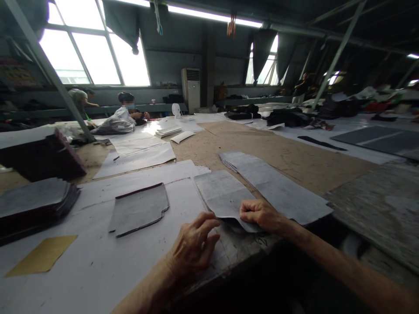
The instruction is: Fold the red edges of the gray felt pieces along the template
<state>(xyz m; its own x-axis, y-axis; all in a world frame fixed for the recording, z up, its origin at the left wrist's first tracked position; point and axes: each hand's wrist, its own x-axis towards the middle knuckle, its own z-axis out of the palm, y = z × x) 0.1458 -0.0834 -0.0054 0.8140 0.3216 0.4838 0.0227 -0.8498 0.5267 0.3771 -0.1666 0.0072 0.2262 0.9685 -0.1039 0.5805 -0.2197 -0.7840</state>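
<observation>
Grey sheet [225,189], right hand [258,214] gripping.

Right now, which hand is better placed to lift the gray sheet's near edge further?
Probably the right. Your right hand appears to pinch the sheet near its right corner, beside the raised edge. Your left hand is at the left corner, thumb and fingers apart, with no clear grip.

Two near hands [260,214], one yellow sheet [42,256], one fan [176,110].
</observation>
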